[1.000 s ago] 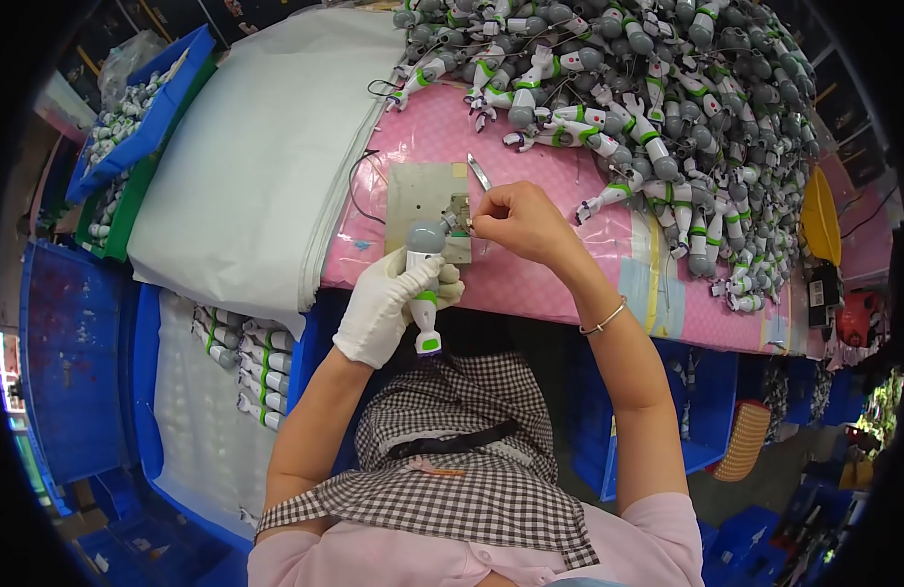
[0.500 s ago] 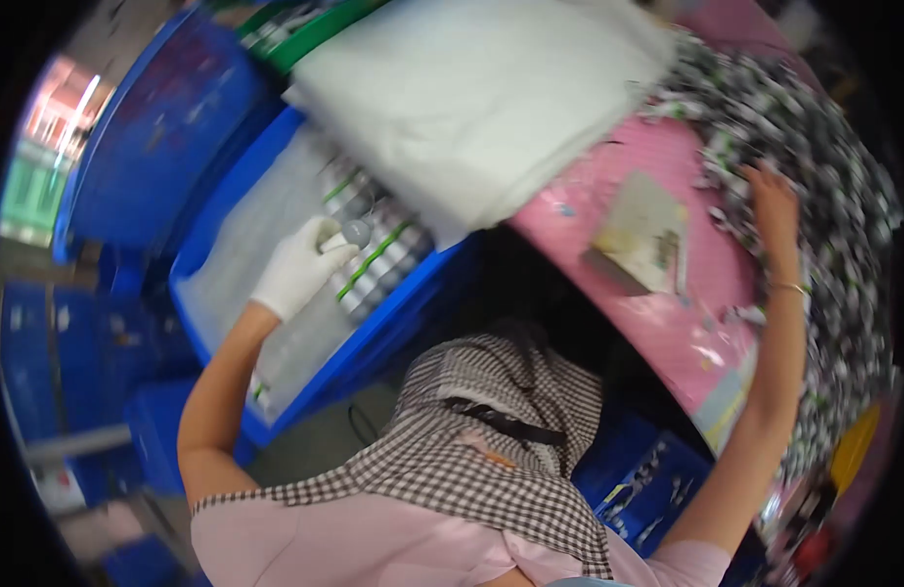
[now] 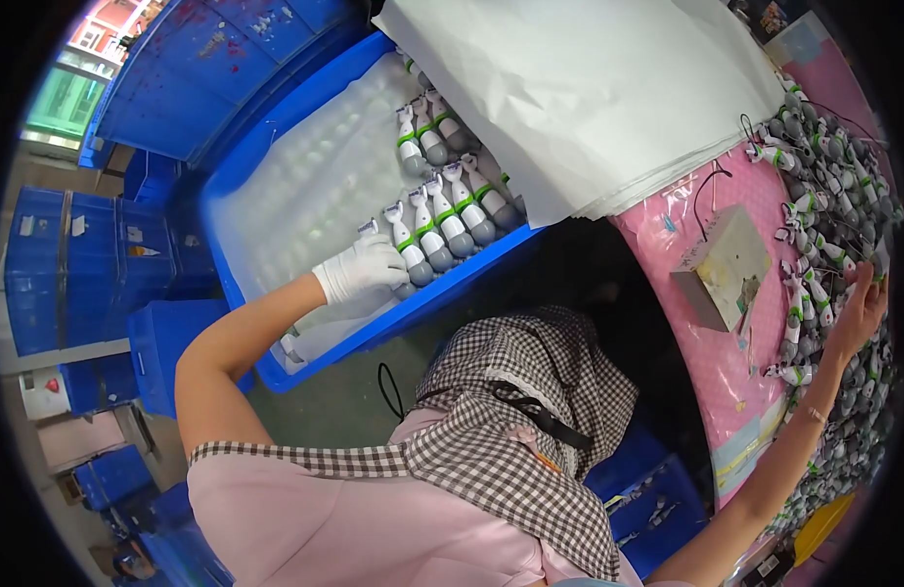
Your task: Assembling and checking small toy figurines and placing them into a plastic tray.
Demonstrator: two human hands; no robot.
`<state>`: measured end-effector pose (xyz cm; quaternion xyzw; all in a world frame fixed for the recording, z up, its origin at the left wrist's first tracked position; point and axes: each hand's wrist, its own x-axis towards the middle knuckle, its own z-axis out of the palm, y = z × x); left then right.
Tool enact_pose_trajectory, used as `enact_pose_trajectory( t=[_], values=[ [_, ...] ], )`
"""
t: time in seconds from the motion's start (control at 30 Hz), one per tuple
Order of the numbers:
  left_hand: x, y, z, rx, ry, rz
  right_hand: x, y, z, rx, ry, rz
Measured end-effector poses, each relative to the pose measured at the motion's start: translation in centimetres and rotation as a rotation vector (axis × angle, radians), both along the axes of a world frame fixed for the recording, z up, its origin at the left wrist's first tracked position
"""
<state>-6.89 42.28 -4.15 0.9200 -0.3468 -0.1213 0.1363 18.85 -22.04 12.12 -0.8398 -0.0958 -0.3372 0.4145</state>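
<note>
My left hand [image 3: 359,269], in a white glove, is closed around a small white-and-grey figure-shaped piece [image 3: 403,291] at the near-left end of a row in the blue bin [image 3: 452,287]. Beside it stand matching pieces [image 3: 455,235], each with a white top, a green band and a rounded grey end, lined up side by side. My bare right hand [image 3: 862,311] is over the pile of loose pieces [image 3: 843,196] on the pink table, its fingers drawn together among them. What those fingers hold, if anything, is hidden.
Translucent sheeting [image 3: 305,186] covers the bin's left part. A white sheet stack [image 3: 589,88] overlaps the bin's right side and the pink table [image 3: 667,254]. A small block-shaped box [image 3: 721,264] sits on the table. Blue crates [image 3: 61,269] stand at left.
My left hand has lowered a piece to the row's end. My right hand has moved nearer and rightward over the pile. The view has shifted and become sharper.
</note>
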Motion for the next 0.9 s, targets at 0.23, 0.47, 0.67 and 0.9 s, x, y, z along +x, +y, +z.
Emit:
enact_pose_trajectory(
  t=[0.23,0.47,0.67,0.9],
  values=[
    [2.1,-4.1,7.9,-0.319,-0.341,0.524,-12.1,12.3,0.5,0.282,0.555,0.415],
    [9.1,-23.1,10.0,-1.553,0.763,0.616,-16.8,22.4,-4.8,0.533,0.730,0.549],
    [11.6,-27.9,10.3,-1.867,0.993,0.638,-20.2,19.7,-8.1,1.682,0.925,0.942],
    [11.3,-30.9,12.6,-1.652,0.952,0.472,-20.6,19.7,-10.9,1.545,0.464,0.898]
  ],
)
